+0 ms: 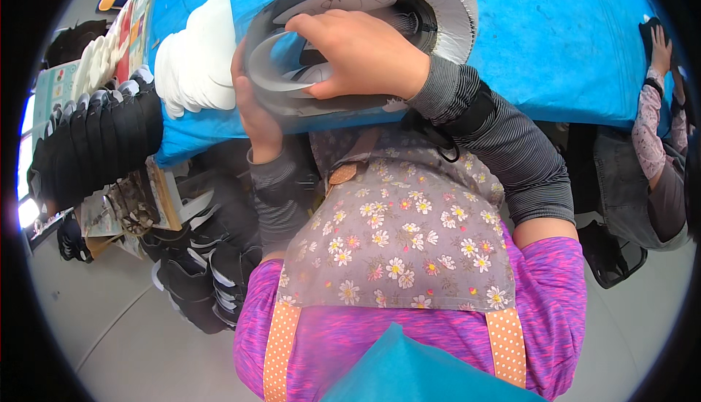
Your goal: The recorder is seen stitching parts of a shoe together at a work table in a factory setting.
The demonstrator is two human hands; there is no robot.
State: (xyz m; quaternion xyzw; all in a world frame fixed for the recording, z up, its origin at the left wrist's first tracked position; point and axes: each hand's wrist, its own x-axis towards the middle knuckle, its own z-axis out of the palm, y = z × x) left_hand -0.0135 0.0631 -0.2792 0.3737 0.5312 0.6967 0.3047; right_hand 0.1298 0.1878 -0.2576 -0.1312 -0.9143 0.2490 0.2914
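Near the table's edge are black-and-white shoe uppers [451, 18], one with a stitched, pale rounded end and white lining pieces printed with line drawings. At their left end is a curved, pale grey translucent band [261, 73], slightly blurred. My right hand [369, 55] reaches over from the right, thumb and fingers curled onto the band's inner rim. My left hand [257, 110] is closed against the band's outer left side. Its fingertips are partly hidden behind the band.
A fanned stack of white insole-shaped pieces [201, 59] lies left on the blue-covered table [555, 44]. Beyond it, black shoe uppers [95, 139] hang in a row. More black shoe parts [197, 278] sit below. At far right, another person's hand [661, 51] rests on a dark item.
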